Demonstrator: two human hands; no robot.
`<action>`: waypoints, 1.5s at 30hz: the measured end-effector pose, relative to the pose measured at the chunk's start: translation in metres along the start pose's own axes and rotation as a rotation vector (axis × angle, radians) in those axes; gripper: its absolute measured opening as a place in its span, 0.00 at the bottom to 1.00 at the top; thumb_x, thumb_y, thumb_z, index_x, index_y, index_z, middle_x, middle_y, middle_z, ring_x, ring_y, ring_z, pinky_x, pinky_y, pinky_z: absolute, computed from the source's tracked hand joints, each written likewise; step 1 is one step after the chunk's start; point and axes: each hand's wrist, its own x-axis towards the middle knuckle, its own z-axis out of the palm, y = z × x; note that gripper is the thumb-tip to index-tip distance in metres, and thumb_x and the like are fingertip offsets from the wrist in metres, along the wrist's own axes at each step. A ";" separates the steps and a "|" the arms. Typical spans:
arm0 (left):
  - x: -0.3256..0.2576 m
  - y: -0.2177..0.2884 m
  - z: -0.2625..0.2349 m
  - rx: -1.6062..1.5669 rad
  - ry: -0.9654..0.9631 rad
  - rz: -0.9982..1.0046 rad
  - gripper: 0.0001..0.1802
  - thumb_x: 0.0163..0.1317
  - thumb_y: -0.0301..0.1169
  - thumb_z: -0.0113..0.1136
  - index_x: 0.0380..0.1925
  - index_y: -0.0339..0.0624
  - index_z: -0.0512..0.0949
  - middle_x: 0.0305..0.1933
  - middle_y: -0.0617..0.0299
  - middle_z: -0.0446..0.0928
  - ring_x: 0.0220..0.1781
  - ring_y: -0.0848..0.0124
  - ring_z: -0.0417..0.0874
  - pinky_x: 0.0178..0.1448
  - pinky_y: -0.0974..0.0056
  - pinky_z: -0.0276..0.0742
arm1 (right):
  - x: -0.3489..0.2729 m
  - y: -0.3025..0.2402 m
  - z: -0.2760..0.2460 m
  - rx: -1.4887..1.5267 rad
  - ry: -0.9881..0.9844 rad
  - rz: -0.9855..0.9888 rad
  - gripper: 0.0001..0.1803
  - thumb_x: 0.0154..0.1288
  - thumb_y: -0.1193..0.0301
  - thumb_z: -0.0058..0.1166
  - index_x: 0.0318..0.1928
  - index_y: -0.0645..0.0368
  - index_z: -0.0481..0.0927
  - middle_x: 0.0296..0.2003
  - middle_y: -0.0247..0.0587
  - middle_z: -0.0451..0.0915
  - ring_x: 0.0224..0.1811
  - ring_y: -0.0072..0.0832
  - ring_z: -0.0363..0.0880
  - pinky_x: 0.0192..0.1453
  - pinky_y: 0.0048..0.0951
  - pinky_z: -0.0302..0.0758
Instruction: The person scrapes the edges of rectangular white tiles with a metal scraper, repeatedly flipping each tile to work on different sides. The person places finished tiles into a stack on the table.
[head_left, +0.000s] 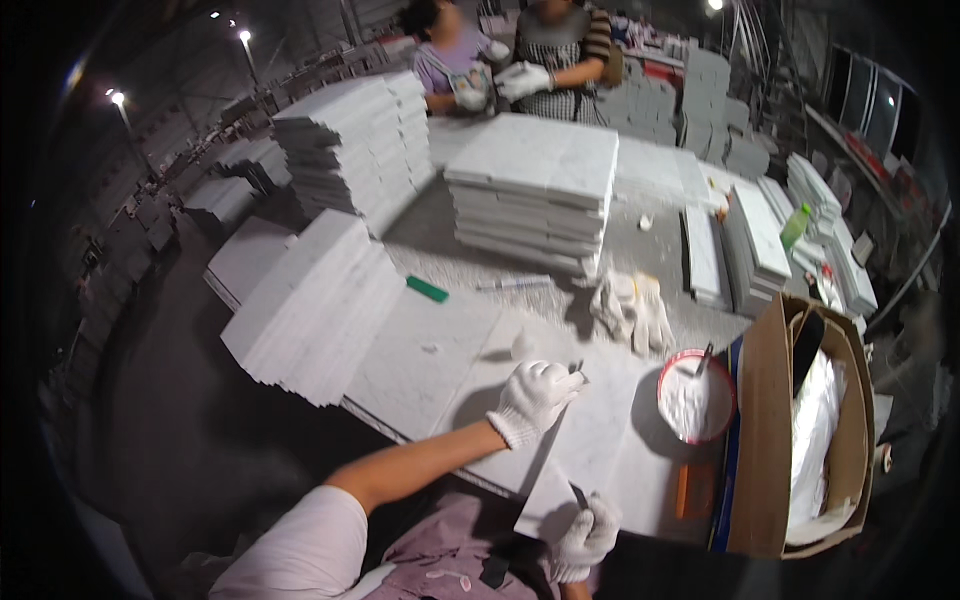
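Observation:
A narrow white marble slab [590, 430] lies in front of me on the work surface. Near its far left corner is my left hand [535, 400] in a white knit glove, its fingers closed; a small dark piece shows at the fingertips, too small to name. My right hand [588, 540], also gloved, is at the slab's near end. Its fingers are closed round a thin dark tool, which reaches onto the slab; its kind is unclear. Right of the slab stands a red-rimmed bowl [725, 420] of white paste, with a dark-handled tool [705, 360] standing in it.
A cardboard box [765, 440] with clear plastic stands at right. An orange flat piece [694, 491] lies before it. Spare gloves [632, 310] and a green block [427, 289] lie beyond. Slab stacks [530, 190] and a leaning row [310, 310] surround the bench; two people stand behind.

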 end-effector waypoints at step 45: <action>-0.164 0.079 -0.059 -0.566 -0.417 0.470 0.20 0.61 0.46 0.58 0.44 0.42 0.79 0.49 0.54 0.77 0.52 0.55 0.79 0.62 0.52 0.73 | 0.000 -0.013 -0.108 0.476 0.148 0.667 0.25 0.81 0.71 0.50 0.73 0.61 0.63 0.42 0.36 0.73 0.36 0.21 0.68 0.40 0.25 0.69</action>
